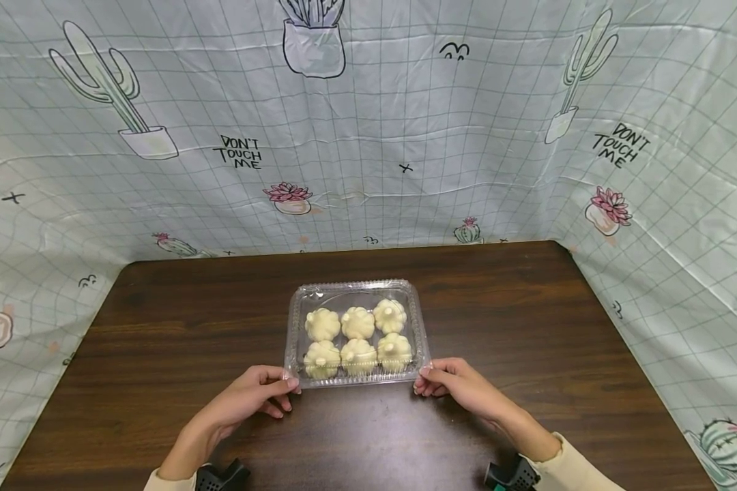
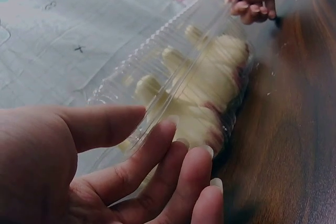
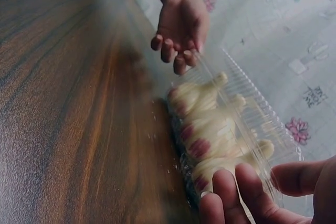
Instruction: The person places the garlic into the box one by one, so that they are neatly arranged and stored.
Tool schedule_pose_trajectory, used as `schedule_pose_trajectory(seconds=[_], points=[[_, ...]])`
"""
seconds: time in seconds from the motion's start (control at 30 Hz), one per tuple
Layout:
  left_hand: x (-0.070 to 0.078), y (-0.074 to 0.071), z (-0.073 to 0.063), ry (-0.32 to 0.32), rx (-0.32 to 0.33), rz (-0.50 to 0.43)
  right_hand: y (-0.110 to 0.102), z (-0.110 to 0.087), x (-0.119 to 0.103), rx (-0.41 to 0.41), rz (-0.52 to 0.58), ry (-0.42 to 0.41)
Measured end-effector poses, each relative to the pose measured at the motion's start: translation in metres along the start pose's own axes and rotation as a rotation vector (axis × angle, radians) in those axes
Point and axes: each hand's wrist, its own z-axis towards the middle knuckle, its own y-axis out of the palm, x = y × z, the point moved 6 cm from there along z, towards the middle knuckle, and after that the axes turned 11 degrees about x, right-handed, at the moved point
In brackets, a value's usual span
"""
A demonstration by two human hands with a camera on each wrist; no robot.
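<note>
A clear plastic clamshell box (image 1: 357, 383) lies in the middle of the dark table, its lid down. Inside are several cream-coloured, garlic-shaped pieces (image 1: 358, 322) in two rows, each with a stubby stem on top; pinkish patches show low on the pieces (image 3: 199, 148) in the right wrist view. My left hand (image 1: 252, 393) pinches the box's near left corner between thumb and fingers. At the near right corner, my right hand (image 1: 457, 385) pinches the rim the same way.
The brown wooden table (image 1: 196, 320) extends around the box. Behind it and along both sides hangs a pale gridded cloth (image 1: 368, 123) with cactus drawings. Black devices (image 1: 221, 475) are strapped at both wrists, next to cream sleeves.
</note>
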Motion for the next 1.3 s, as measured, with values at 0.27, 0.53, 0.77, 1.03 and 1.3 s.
schedule_pose_trajectory(seconds=[0.27, 0.53, 0.77, 1.03, 1.3], points=[[0.0035, 0.0005, 0.0018, 0.027, 0.004, 0.000, -0.0009, 0.0020, 0.0009, 0.010, 0.007, 0.010], [0.0051, 0.0004, 0.0044, 0.059, 0.032, 0.005, -0.0012, 0.0029, -0.0001, 0.008, 0.026, 0.010], [0.0038, 0.0009, 0.0065, 0.069, 0.030, -0.018, -0.0009, 0.0043, -0.0008, 0.003, 0.036, 0.007], [-0.0006, -0.0014, 0.0084, 0.034, 0.046, -0.049, -0.0005, 0.0064, -0.0017, 0.012, 0.033, 0.015], [-0.0010, -0.0035, 0.0071, 0.026, 0.096, -0.072, 0.0004, 0.0066, -0.0021, 0.006, 0.023, 0.024]])
